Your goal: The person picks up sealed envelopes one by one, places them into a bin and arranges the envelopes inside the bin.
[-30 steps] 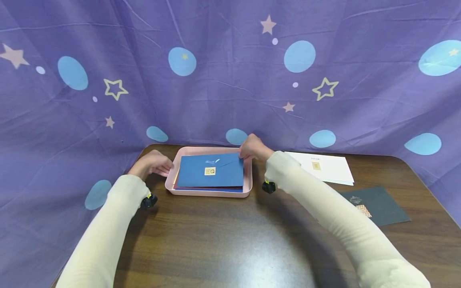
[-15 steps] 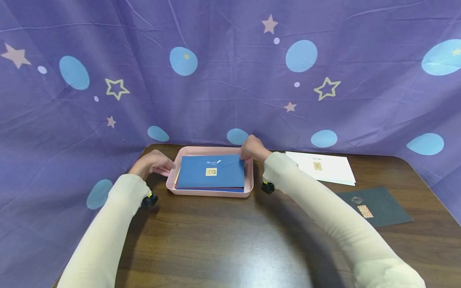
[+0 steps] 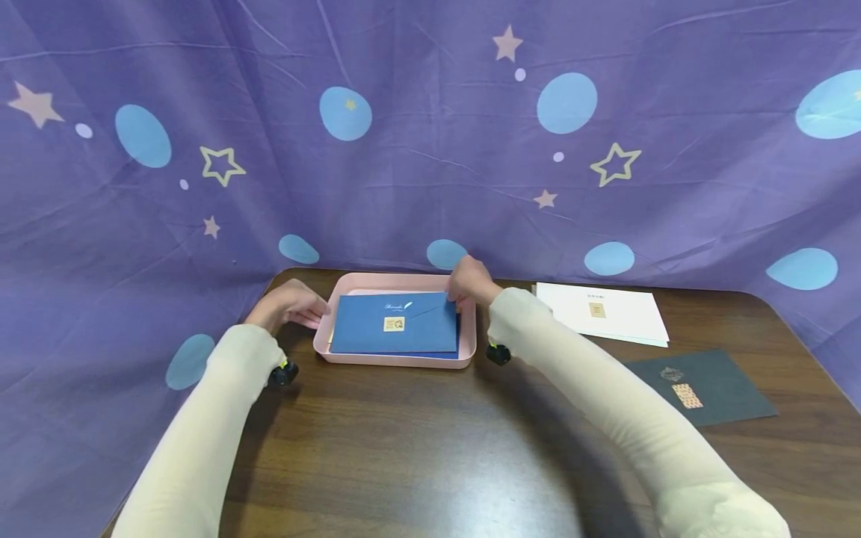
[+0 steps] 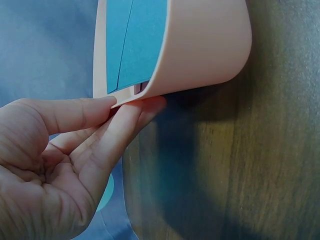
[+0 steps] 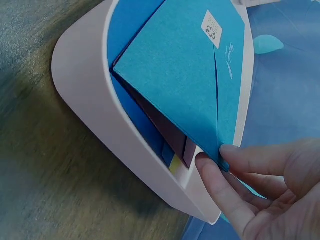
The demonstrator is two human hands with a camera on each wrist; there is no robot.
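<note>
A pink tray (image 3: 397, 361) sits at the back of the table with a stack of envelopes inside. On top lies a blue envelope (image 3: 390, 329) with a gold sticker and white lettering. My right hand (image 3: 471, 282) pinches its far right corner between thumb and fingers; the right wrist view shows that end raised above a dark red envelope (image 5: 165, 127) and a deeper blue envelope (image 5: 137, 107). A bit of yellow (image 5: 175, 164) shows beneath. At the tray's left end, my left hand (image 3: 292, 305) pinches the rim, thumb inside and fingers underneath, as the left wrist view shows.
White envelopes (image 3: 619, 310) with a gold sticker lie to the right of the tray, partly behind my right sleeve. Nearer on the right is a dark green envelope (image 3: 720, 388) with a patterned sticker. A purple curtain (image 3: 403, 194) hangs right behind the wooden table (image 3: 377, 448).
The blue top envelope has shifted slightly toward me and covers the dark red edge seen before at its near side. Right hand has lowered slightly with it; left hand stays on the rim.
</note>
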